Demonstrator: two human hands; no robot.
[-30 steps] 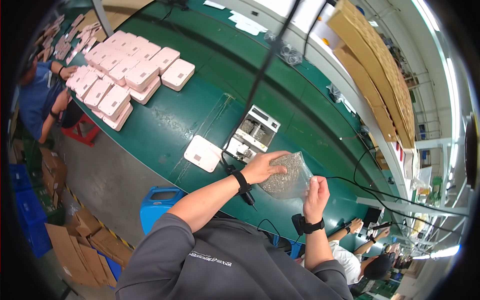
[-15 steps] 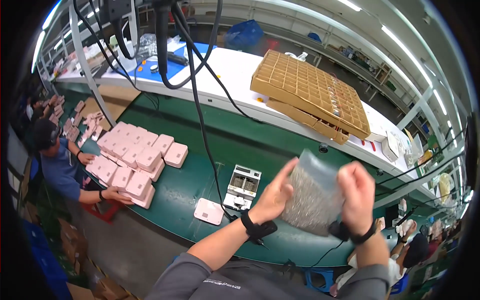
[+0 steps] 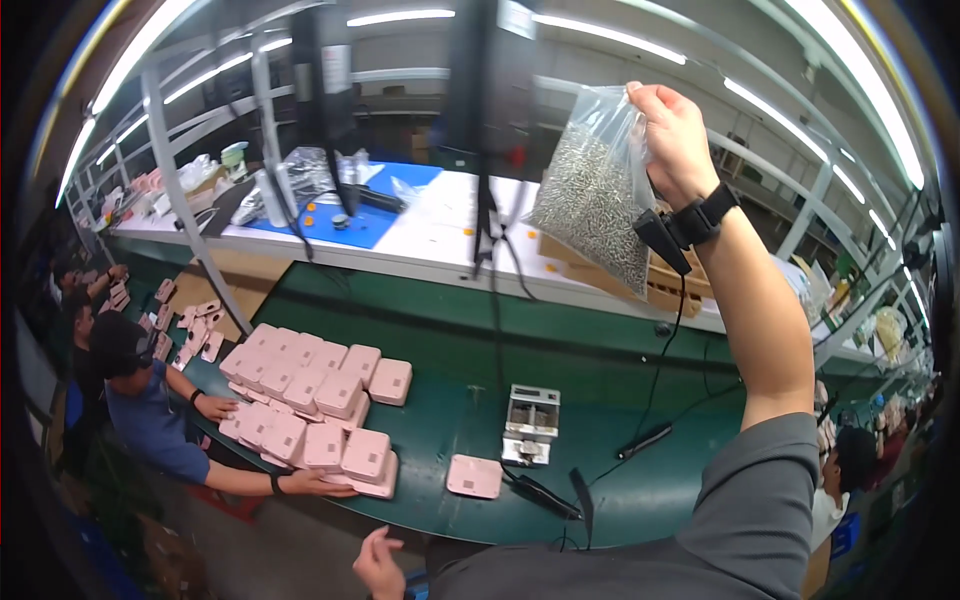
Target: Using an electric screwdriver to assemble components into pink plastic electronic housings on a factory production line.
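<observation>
My right hand is raised over the shelf, gripping the top corner of a clear plastic bag filled with small silvery screws. The bag hangs down in front of a cardboard box with dividers and partly hides it. My left hand is low at the bench's front edge, fingers loosely bent and apart, holding nothing. On the green bench are a small white screw feeder and a single pink casing. A black pen-shaped tool rests close to both.
Stacked pink casings cover the bench's left part, where a co-worker has both hands on them. Another slim black tool lies right of the feeder. Dark cables hang in front. A blue mat is on the white shelf.
My right hand has lifted the screw bag up from above the bench to shelf height. My left hand has left the bag and dropped to the lower edge. The view has tilted upward.
</observation>
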